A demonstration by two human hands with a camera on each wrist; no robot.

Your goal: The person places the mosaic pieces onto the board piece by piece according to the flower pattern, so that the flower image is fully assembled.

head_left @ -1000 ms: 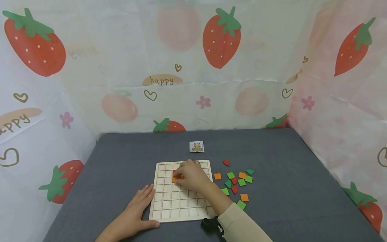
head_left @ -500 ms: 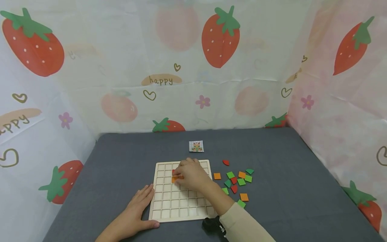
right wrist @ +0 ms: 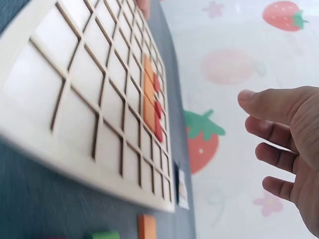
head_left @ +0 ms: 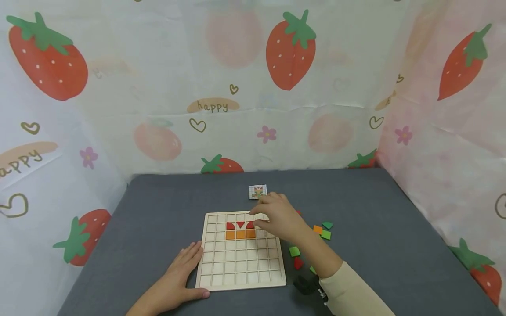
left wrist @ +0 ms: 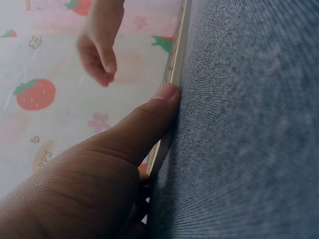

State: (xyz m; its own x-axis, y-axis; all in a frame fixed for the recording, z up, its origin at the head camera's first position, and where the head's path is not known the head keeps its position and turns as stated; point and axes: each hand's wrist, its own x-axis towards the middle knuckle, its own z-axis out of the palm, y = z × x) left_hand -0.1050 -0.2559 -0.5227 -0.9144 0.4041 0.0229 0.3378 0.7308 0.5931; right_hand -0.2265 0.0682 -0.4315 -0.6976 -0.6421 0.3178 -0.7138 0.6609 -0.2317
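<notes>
A pale wooden grid board (head_left: 221, 267) lies on the table. Three orange square tiles (head_left: 240, 235) fill a row of its cells. Right above them sit a red triangle (head_left: 240, 224) and two red curved-edge pieces (head_left: 230, 226), one on either side. My left hand (head_left: 175, 274) rests at the board's left side, its thumb (left wrist: 159, 99) touching the near edge. Raised over the board's far right part is my right hand (head_left: 280, 217). In the right wrist view its fingers (right wrist: 279, 155) are loosely bent, apart from the thumb, with nothing between them.
Loose pieces lie right of the board, partly hidden by my right arm: a green square (head_left: 294, 251), a red piece (head_left: 298, 263), an orange square (head_left: 317, 229) and a dark green piece (head_left: 327, 225). A small pattern card (head_left: 256, 189) lies behind the board.
My right hand has lifted off the tiles and moved right and away from me, uncovering the red and orange rows. The left hand stays at the board's edge.
</notes>
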